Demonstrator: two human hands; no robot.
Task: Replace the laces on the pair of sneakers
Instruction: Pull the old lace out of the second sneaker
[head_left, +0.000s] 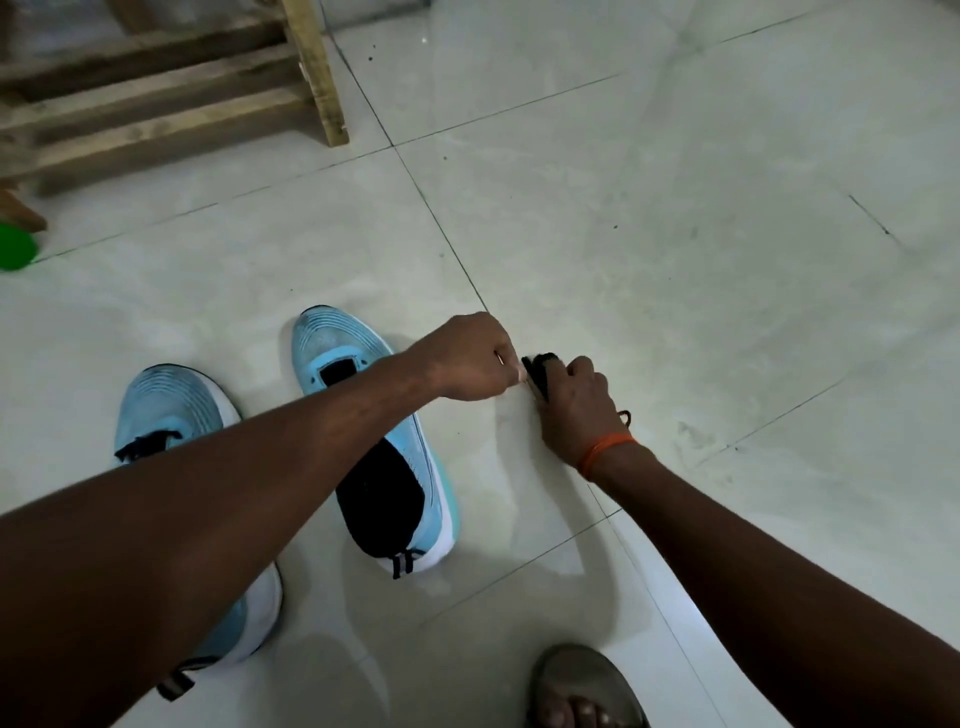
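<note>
2 blue sneakers (371, 415) stand on the tiled floor (675, 208) and look light and soft-sided. Just beside them the right hand (576, 410) grips a bundled black lace (540, 371), and the left hand (467, 358) pinches its end — limp, slippery cord, I'd guess — best held by the stiff tip.

No legible txt, nos. or brand names anywhere in view. Only mark approx. like a logo: a few short black bars on the white heel tab of the sneaker (402, 561) nearer the hands. They're a pattern, not letters.
</note>
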